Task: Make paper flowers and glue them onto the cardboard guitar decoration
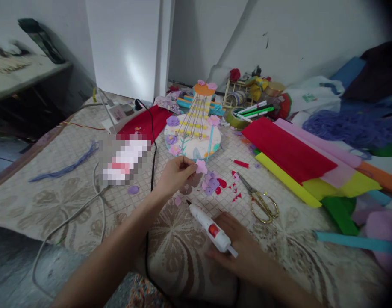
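Fingers of my left hand (178,173) pinch one pink flower-shaped cutout (201,167); my right hand (236,244) grips one white plastic glue gun (211,229).

Left hand (179,174): bare, slim fingers, narrow wrist. Left forearm (119,246): bare behind the grip, widening rearward. Right hand (236,241): bare. Right forearm (279,280): bare behind its grip, outline soft. Patterned cloth (143,293), apparently clothing: small multicoloured print including orange, located below the left grip, between the forearms.
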